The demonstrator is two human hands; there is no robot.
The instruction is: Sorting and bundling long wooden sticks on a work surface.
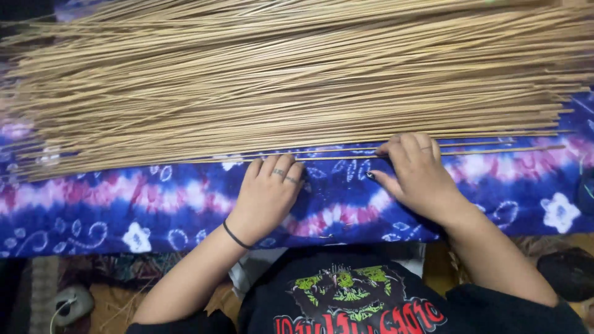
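While both hands lie flat and open, left hand and right hand fingertips touch thin sticks on patterned cloth.

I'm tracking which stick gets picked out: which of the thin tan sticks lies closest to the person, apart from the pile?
The single thin tan stick lying alone on the blue tie-dye cloth, under the fingertips of both the left hand and right hand.

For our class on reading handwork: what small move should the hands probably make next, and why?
Probably draw the nearest thin stick toward the body across the blue cloth. Both the left hand and the right hand rest fingertips on it, and it already lies apart from the stick pile.
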